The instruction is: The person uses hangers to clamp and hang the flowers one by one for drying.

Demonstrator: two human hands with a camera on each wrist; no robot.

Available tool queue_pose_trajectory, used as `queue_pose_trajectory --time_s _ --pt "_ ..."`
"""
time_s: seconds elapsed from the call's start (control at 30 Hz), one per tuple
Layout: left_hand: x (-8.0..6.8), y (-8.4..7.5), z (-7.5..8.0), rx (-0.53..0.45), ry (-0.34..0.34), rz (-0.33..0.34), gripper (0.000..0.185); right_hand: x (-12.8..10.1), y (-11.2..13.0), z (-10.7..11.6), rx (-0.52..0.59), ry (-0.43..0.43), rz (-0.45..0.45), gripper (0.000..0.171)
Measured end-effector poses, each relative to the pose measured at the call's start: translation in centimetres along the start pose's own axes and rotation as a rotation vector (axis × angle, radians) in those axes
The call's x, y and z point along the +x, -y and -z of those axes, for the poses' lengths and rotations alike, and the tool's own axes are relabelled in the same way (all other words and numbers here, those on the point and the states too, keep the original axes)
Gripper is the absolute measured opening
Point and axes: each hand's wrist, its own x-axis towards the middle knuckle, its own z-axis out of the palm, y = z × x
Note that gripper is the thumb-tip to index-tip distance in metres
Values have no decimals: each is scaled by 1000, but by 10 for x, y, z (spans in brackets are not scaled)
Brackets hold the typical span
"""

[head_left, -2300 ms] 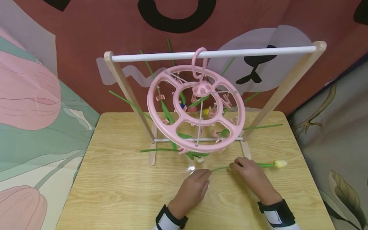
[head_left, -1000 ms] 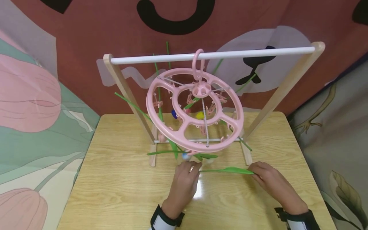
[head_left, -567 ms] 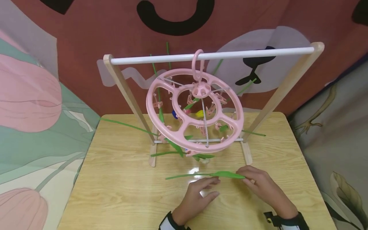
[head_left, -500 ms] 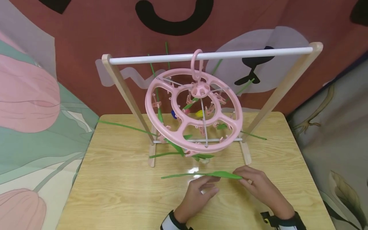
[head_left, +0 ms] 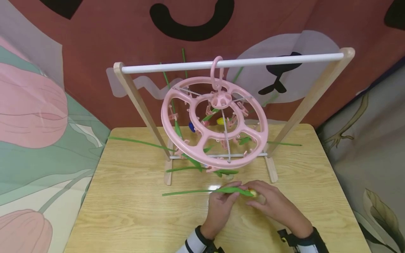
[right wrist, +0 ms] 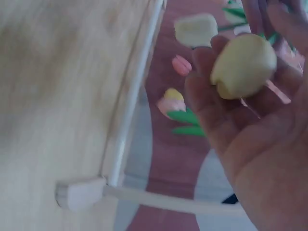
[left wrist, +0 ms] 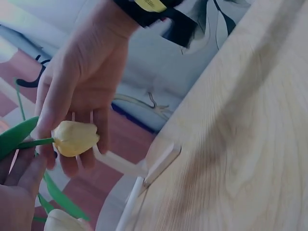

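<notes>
A yellow artificial tulip [head_left: 229, 190] lies level above the table, its long green stem pointing left. My left hand [head_left: 219, 207] pinches it by the stem and leaf, close below the bloom. Loosely spread around the pale yellow bloom [left wrist: 74, 138] is my right hand [head_left: 278, 203], thumb and fingers apart. In the right wrist view the bloom [right wrist: 245, 67] is in front of its straight, relaxed fingers; whether they touch it I cannot tell. Just beyond both hands hangs a round pink clip hanger [head_left: 196, 149] with several tulips clipped in it.
The hanger hooks over the white bar [head_left: 171, 66] of a wooden stand, whose feet [head_left: 270, 168] rest on the wooden table [head_left: 126, 211]. Clipped stems [head_left: 139, 141] stick out sideways from the ring. A printed cloth [head_left: 95, 52] covers the wall behind.
The tulip has moved left, its bloom now between my hands. My left hand released the stem end, opened, then took hold nearer the bloom. My right hand has moved left and loosened from the bloom.
</notes>
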Motion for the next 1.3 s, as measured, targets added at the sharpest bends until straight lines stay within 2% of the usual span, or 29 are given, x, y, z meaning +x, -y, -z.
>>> queue_pose_trajectory --time_s 0.1,0.17,0.23,0.3,0.37,0.5,0.63,0.8,1.03,1.17,1.3 --pt "3 2 2 30 6 -23 26 3 0 16 -47 31 -54 69" --pt "4 4 4 71 11 -34 23 8 -1 27 -61 -5 -69 77" --pt "5 6 6 140 21 -60 21 15 -2 38 -39 -77 -60 80" --pt "6 7 7 239 31 -96 19 25 -4 45 5 -171 -24 78" --pt "8 9 9 335 44 -138 17 36 -4 50 84 -222 10 73" --pt "12 10 10 456 76 -200 15 56 -3 52 250 -216 64 60" --pt "15 10 12 497 98 -211 16 69 0 50 403 -192 120 51" --pt "18 10 12 457 89 -155 12 74 3 49 521 -193 128 42" --pt "21 13 7 375 22 -125 9 68 8 46 689 -183 94 52" --pt "24 15 4 297 -4 -40 13 64 16 41 752 -222 116 55" --pt "26 16 2 235 -27 20 16 64 26 34 798 -254 158 49"
